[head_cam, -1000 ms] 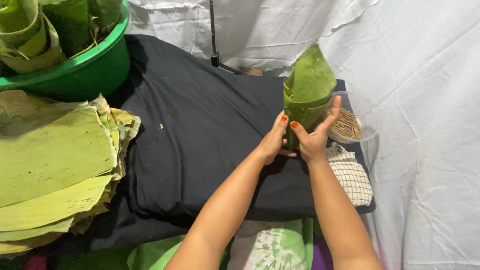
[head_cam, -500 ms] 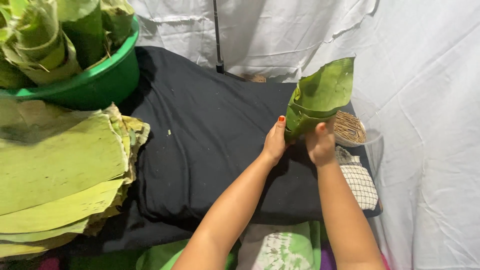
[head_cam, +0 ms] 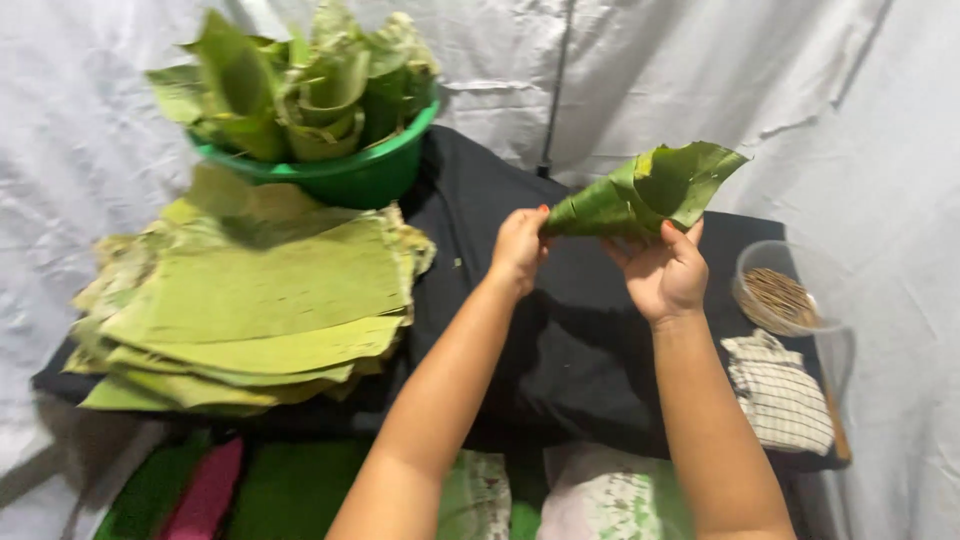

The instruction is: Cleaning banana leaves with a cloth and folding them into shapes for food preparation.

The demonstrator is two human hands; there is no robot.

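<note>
nearest the camera, green and pink patterned cloth (head_cam: 300, 490) lies at the bottom edge, with both bare forearms rising over it. to the right, a folded checked cloth (head_cam: 778, 392) lies on the black cloth (head_cam: 560, 340) that covers the table.

the left hand (head_cam: 520, 245) is closed round the narrow tip of a leaf cone (head_cam: 640, 195), fingers curled and pinching the point. the right hand (head_cam: 665, 270) cups the cone from below near its middle, thumb and fingers half spread against the underside and pressing up on it. the cone lies almost level above the black cloth, its point toward the left hand and its wide open mouth reaching past the right hand, up and to the right. it touches nothing but the two hands.

just right of the right hand stands a clear bowl (head_cam: 790, 290) holding thin brown sticks (head_cam: 778, 295). on the left, a stack of flat green leaves (head_cam: 250, 300) lies partly over the black cloth. behind the stack, a green basin (head_cam: 350, 175) is filled with rolled leaves (head_cam: 300, 80). white sheeting (head_cam: 700, 70) hangs at the back, with a thin dark pole (head_cam: 553, 90) in front of it.
</note>
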